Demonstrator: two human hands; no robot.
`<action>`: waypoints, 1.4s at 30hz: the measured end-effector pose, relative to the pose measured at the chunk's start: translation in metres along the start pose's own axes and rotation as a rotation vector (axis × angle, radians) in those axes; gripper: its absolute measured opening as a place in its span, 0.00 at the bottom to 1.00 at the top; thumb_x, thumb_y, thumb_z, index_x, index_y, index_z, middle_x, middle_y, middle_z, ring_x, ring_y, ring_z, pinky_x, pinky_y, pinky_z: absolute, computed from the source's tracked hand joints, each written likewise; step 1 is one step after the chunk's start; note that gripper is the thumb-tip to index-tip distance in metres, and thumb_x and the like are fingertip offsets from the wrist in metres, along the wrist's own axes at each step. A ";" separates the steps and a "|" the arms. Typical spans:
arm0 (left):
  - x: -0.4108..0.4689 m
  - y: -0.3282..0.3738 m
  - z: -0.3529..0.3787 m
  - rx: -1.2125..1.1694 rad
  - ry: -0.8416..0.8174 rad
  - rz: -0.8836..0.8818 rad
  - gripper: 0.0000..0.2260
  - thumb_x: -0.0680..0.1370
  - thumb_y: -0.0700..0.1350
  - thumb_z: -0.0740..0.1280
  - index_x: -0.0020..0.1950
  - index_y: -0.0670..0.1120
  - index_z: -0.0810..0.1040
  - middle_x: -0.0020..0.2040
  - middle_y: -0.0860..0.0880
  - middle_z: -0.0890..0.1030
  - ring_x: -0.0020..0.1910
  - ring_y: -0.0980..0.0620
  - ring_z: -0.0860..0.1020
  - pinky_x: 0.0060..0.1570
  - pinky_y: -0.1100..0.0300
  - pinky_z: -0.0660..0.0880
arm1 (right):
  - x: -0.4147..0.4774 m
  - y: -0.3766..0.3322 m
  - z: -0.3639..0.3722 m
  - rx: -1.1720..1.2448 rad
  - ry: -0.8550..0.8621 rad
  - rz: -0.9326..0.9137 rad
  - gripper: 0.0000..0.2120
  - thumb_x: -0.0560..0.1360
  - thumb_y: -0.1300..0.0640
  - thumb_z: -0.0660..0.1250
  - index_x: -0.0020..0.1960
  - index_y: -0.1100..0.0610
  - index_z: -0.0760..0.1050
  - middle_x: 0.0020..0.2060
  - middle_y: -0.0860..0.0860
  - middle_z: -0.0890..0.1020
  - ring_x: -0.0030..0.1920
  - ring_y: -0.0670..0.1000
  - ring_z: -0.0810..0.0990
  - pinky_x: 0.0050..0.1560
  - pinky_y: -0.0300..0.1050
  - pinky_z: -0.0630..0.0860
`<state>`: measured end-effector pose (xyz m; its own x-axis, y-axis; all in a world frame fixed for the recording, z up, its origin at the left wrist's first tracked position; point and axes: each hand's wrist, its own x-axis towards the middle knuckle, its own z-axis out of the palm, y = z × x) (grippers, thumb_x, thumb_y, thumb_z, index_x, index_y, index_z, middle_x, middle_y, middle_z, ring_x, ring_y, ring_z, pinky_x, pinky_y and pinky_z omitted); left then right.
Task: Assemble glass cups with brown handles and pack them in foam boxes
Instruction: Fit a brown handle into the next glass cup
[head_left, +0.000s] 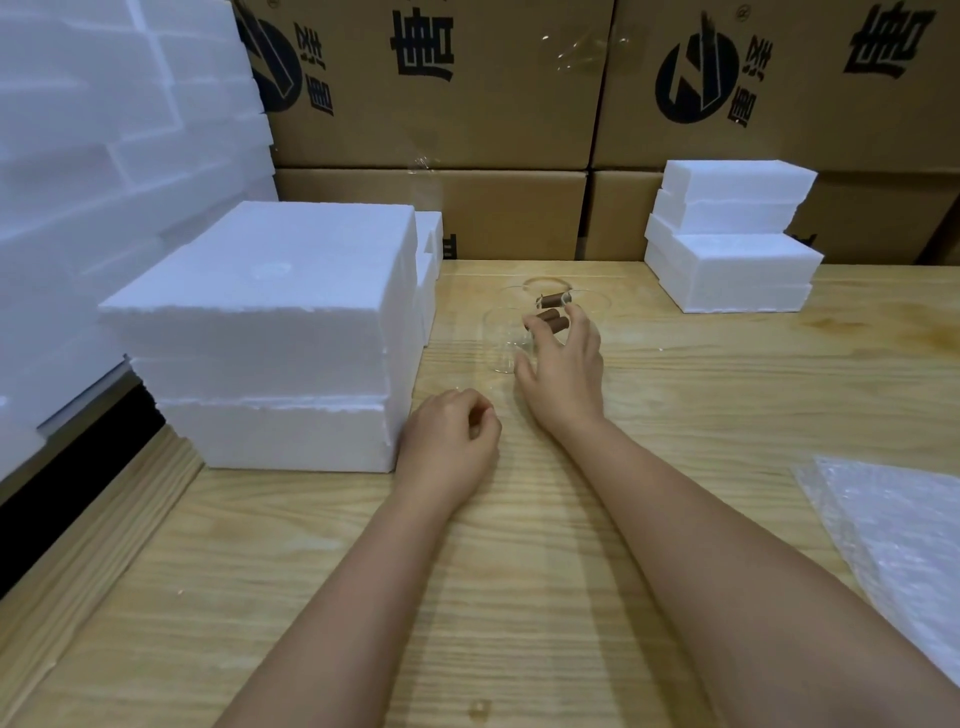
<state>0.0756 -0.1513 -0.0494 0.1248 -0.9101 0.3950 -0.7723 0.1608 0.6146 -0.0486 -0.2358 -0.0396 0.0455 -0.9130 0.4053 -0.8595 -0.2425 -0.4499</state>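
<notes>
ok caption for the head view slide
Right hand reaches for brown handles among glass cups; left hand curled beside stacked foam boxes on wooden table.

Three handles (551, 319) are counted at 12 o'clock. Among them three cups (501, 340) can be made out, though the exact number cannot be told. Three foam layers (260, 291) are stacked at 9 o'clock, and four more (737, 249) at 2 o'clock. Five cartons (431, 88) are seen at 12 o'clock. A left hand (449, 441) and a right hand (563, 374) are shown.
</notes>
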 end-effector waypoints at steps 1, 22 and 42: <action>0.001 0.000 0.000 -0.005 0.002 0.002 0.07 0.77 0.45 0.63 0.46 0.45 0.81 0.43 0.50 0.81 0.46 0.50 0.76 0.47 0.54 0.73 | 0.001 0.000 0.001 -0.007 0.014 -0.003 0.19 0.80 0.52 0.59 0.70 0.51 0.67 0.75 0.58 0.52 0.75 0.58 0.50 0.72 0.55 0.57; -0.010 0.005 -0.003 -0.339 -0.303 -0.041 0.42 0.67 0.55 0.78 0.75 0.54 0.60 0.63 0.57 0.75 0.63 0.56 0.74 0.65 0.54 0.71 | -0.095 0.019 -0.051 0.644 -0.064 -0.092 0.09 0.76 0.61 0.67 0.51 0.48 0.78 0.51 0.36 0.76 0.53 0.43 0.77 0.53 0.36 0.73; -0.017 0.013 -0.013 -0.580 -0.321 0.106 0.33 0.66 0.38 0.79 0.64 0.63 0.72 0.59 0.63 0.78 0.59 0.61 0.77 0.60 0.63 0.74 | -0.081 0.029 -0.054 0.900 0.023 0.036 0.12 0.81 0.61 0.58 0.42 0.51 0.72 0.33 0.36 0.79 0.32 0.36 0.74 0.36 0.29 0.67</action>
<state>0.0712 -0.1288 -0.0396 -0.1941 -0.9322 0.3056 -0.2987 0.3529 0.8867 -0.1047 -0.1513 -0.0426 0.0073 -0.9206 0.3904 -0.1357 -0.3877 -0.9118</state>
